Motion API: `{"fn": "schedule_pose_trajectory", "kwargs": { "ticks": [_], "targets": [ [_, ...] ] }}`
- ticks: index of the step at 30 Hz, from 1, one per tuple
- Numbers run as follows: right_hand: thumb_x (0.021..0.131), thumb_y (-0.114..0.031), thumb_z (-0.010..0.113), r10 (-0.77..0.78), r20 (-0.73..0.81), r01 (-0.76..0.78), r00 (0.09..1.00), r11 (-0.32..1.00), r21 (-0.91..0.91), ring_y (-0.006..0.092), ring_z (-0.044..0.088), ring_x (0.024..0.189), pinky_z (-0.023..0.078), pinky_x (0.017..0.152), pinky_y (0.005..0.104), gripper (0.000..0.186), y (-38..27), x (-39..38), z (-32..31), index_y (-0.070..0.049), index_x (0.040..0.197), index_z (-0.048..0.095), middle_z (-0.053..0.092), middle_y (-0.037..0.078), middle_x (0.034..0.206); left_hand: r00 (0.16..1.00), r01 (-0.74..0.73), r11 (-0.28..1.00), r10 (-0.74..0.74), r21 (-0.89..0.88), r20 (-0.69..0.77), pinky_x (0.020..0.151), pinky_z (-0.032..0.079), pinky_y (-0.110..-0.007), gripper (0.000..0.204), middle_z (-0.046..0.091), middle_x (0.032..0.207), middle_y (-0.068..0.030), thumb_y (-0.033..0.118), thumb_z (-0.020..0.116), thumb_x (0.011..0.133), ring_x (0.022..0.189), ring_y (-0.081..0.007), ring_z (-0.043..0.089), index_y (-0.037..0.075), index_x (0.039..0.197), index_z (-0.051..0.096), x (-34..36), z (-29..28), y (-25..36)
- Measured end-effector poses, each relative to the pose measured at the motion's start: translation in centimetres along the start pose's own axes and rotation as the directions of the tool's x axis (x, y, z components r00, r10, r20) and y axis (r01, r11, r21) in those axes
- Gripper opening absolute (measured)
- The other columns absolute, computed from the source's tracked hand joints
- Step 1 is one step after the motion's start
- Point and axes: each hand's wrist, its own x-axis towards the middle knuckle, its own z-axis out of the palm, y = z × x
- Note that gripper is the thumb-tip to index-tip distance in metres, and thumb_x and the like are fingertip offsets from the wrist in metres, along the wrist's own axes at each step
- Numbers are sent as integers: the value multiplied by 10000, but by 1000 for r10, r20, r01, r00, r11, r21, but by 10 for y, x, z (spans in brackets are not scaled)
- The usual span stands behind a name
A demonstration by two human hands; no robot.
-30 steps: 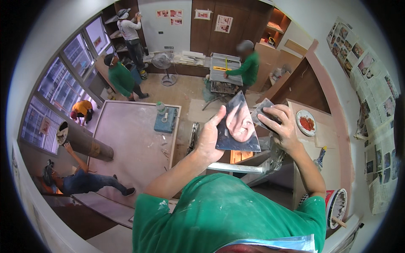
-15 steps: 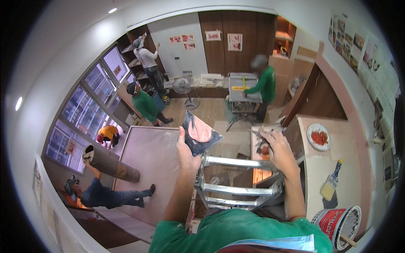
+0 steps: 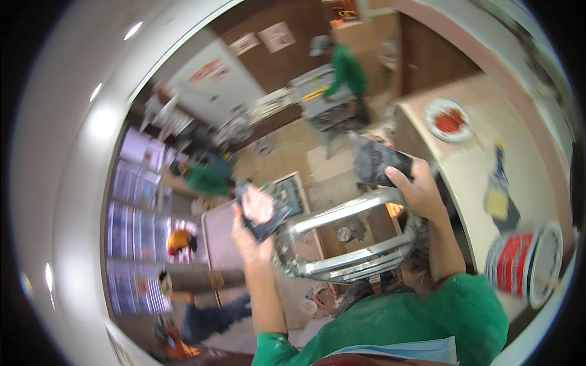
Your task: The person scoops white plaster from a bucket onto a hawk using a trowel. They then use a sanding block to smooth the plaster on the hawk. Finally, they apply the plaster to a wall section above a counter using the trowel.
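Observation:
My left hand (image 3: 251,241) holds up a dark, flat, squarish board (image 3: 267,229) from beneath. A mound of pink putty (image 3: 257,204) lies on top of it. In my right hand (image 3: 422,194) is a wide, dark putty knife (image 3: 373,161), gripped with the thumb on its near face. Its broad, greyish smeared side shows, and it is apart from the board. Below and between my hands stands a silver metal stepladder (image 3: 339,215). Motion blurs the board and the knife's outer end.
On the pale ledge at right are a white plate (image 3: 431,126) of red paste, a paintbrush (image 3: 497,198) on a dark flat piece, and a red-and-white bucket (image 3: 514,264). A person (image 3: 349,73) works at a machine table (image 3: 312,100). Another carries a long roll (image 3: 198,281) at lower left.
The view has swung and tilted. My right hand has turned the putty knife from nearly edge-on to broad side showing. The board with pink putty stays in my left hand.

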Motion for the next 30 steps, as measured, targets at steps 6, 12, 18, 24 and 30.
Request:
{"fn": "schedule_pose_trajectory", "kwargs": {
  "ticks": [6,12,18,24,30],
  "targets": [
    [909,-446,606,337,-3,-327,942,911,-249,298,520,1081,390,935,396,592,31,-28,-23,117,1085,546,553,256,1141,994,105,957,-89,271,-70,893,510,-335,401,646,1150,-100,272,611,941,1012,-190,632,13,1244,565,9,-20,16],
    [919,-327,624,85,-122,-57,989,975,213,155,587,941,443,870,322,426,61,-27,-9,78,1051,647,676,107,1009,992,105,946,-123,305,40,1027,414,-369,532,571,1288,-120,360,596,931,1163,-236,557,-14,1302,517,24,-44,6],
    [924,-268,631,125,-197,-76,972,968,239,104,588,819,465,757,281,312,57,-37,-6,38,962,684,673,35,896,958,-246,726,82,642,274,997,438,-386,414,549,1245,-109,253,563,949,1129,-216,538,16,1283,508,-1,-46,-8],
    [919,-314,629,113,-258,-81,960,988,131,133,586,866,460,792,301,389,55,-36,1,64,1005,665,668,67,909,978,113,885,-180,451,108,889,474,-351,284,580,1062,-79,270,522,970,986,-196,564,37,1130,554,24,-9,-1],
    [919,-375,619,164,-204,-130,965,977,170,179,575,957,441,865,312,494,43,-41,-4,96,1065,626,645,136,1027,950,183,880,-273,439,151,861,490,-332,273,592,1063,-77,235,516,969,975,-187,579,46,1164,544,42,16,-22]
  ]
}}
